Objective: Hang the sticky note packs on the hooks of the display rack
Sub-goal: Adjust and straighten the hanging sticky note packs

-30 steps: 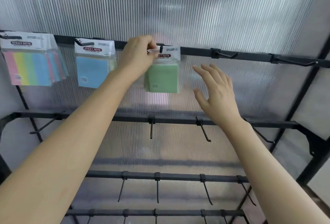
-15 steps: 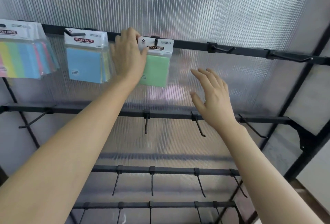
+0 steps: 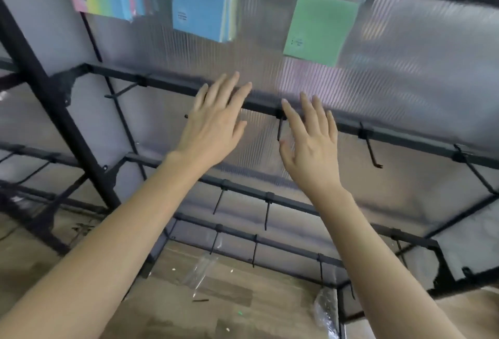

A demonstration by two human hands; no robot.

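Back panel: a ribbed, translucent sheet point(image 3: 405, 68) fills the upper half of the view, with soft light glowing through its vertical grooves.
Wall: a plain pale wall point(image 3: 54, 28) shows at far left.
Floor: wood-look planks point(image 3: 162, 319) in brown and grey spread across the bottom.
Wrapper one: a crumpled clear plastic wrapper point(image 3: 199, 271) lies on the planks, centre-left.
Wrapper two: another clear plastic wrapper point(image 3: 325, 309) lies further right.
Stick: a small dark stick point(image 3: 200, 300) lies flat just below the first wrapper.
Specks: pale specks point(image 3: 173, 269) are scattered nearby.
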